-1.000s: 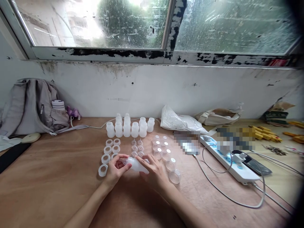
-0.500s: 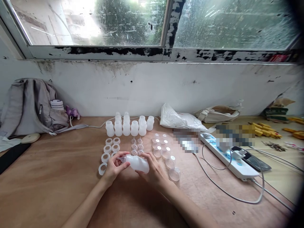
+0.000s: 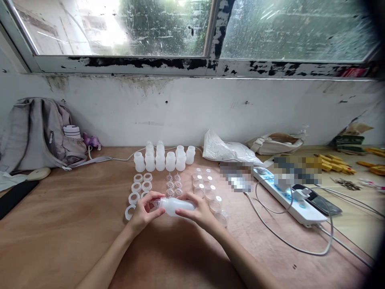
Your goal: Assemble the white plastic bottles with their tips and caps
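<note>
The small white plastic bottle point(image 3: 176, 206) lies on its side, held just above the wooden table point(image 3: 75, 224), long axis running left to right. The right hand point(image 3: 200, 210) grasps its body; the left hand point(image 3: 144, 212) pinches the neck end, nearer the row of white rings point(image 3: 136, 192).

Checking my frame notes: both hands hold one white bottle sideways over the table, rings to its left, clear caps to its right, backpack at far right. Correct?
One error: the backpack sits at far left, not right, as the head view shows. The rest holds: left hand and right hand hold the bottle sideways, rings left, caps right.
</note>
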`<move>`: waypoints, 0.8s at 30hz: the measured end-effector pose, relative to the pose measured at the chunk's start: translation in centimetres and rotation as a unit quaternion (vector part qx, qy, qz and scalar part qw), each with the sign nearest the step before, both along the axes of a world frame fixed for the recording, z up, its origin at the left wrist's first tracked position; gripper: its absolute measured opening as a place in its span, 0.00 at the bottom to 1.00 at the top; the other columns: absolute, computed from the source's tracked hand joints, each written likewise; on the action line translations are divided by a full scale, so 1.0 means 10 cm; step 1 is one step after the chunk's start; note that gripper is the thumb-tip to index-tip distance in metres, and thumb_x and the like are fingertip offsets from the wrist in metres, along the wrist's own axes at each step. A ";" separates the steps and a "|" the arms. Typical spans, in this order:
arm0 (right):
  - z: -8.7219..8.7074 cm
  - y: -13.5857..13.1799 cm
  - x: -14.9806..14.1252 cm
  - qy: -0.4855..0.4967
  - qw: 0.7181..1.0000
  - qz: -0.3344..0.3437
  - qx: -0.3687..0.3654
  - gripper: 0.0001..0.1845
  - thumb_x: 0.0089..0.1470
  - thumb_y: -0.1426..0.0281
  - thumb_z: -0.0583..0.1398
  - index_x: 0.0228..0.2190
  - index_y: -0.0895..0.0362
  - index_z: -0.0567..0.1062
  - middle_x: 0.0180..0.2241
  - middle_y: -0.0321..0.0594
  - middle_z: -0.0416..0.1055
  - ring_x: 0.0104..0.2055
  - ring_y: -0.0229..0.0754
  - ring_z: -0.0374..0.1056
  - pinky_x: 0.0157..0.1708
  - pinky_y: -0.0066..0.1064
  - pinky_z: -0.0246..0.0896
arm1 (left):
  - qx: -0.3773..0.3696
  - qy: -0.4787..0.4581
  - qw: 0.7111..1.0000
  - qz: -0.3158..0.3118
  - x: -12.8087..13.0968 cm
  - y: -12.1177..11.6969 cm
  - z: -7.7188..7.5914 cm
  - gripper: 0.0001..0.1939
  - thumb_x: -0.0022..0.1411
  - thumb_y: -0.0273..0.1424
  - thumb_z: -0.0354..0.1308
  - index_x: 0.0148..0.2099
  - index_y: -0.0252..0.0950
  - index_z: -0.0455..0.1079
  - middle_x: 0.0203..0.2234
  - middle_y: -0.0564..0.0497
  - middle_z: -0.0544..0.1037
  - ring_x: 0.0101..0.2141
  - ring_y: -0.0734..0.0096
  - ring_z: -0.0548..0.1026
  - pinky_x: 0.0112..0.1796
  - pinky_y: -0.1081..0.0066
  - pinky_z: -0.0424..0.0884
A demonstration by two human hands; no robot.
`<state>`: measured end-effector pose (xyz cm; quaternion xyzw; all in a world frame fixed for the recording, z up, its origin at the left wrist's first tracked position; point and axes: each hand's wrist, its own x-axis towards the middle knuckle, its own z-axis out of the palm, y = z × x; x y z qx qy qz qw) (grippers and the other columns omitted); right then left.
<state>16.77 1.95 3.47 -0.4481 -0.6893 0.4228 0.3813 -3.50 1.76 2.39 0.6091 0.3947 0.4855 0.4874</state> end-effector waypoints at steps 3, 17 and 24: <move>0.01 0.02 0.02 0.020 0.996 0.008 -0.090 0.16 0.37 0.61 0.64 0.28 0.58 0.72 0.26 0.36 0.68 0.28 0.38 0.64 0.24 0.26 0.58 | 0.027 0.041 0.998 -0.034 -0.02 0.00 0.00 0.16 0.44 0.30 0.62 0.39 0.37 0.71 0.35 0.46 0.70 0.37 0.64 0.68 0.37 0.70 0.65; 0.02 -0.05 0.02 0.324 0.906 0.070 -0.264 0.18 0.38 0.71 0.61 0.35 0.52 0.65 0.37 0.36 0.64 0.33 0.37 0.65 0.26 0.24 0.60 | -0.033 -0.059 0.997 -0.025 -0.04 0.03 -0.01 0.17 0.46 0.28 0.61 0.41 0.36 0.68 0.35 0.48 0.71 0.35 0.68 0.68 0.34 0.72 0.65; 0.04 0.00 0.03 0.282 0.925 0.048 -0.250 0.13 0.45 0.62 0.59 0.31 0.58 0.67 0.32 0.40 0.66 0.30 0.39 0.65 0.20 0.25 0.61 | -0.041 -0.047 0.998 -0.018 -0.04 0.02 0.00 0.16 0.45 0.29 0.62 0.40 0.35 0.69 0.35 0.48 0.70 0.34 0.68 0.68 0.33 0.73 0.65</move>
